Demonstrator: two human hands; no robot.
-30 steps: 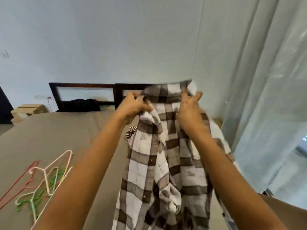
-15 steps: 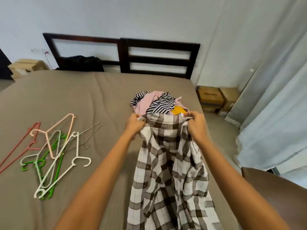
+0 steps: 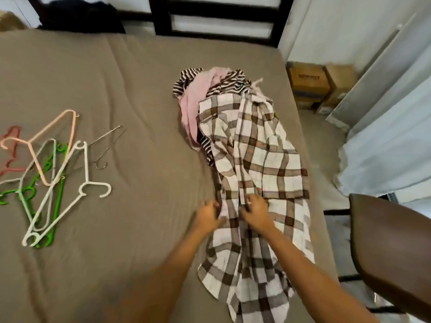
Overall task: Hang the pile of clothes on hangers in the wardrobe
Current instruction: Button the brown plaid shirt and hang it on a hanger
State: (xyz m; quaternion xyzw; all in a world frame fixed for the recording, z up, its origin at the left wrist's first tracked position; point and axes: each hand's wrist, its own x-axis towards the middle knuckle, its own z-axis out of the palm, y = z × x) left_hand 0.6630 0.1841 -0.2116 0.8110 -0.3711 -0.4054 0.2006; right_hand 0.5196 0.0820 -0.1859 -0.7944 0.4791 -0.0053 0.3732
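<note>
A brown-and-white plaid shirt (image 3: 254,159) lies lengthwise on the bed, its top end draped over the pile of clothes (image 3: 205,89), which shows striped and pink pieces. My left hand (image 3: 208,214) grips the shirt's left edge about halfway down. My right hand (image 3: 255,212) pinches the fold along the shirt's middle, fingers curled. Several plastic hangers (image 3: 46,173) in pink, white, green and red lie tangled at the bed's left side, with a thin wire hanger (image 3: 105,148) beside them. No wardrobe is in view.
The brown bed sheet (image 3: 130,101) fills most of the view, with a dark headboard (image 3: 210,22) at the far end. Cardboard boxes (image 3: 312,85) and a pale curtain (image 3: 391,141) stand to the right. A brown chair back (image 3: 391,248) is at the near right.
The shirt, held up by its collar a second ago, has been lowered flat onto the bed and pile. Both hands moved from the collar down to the shirt's middle.
</note>
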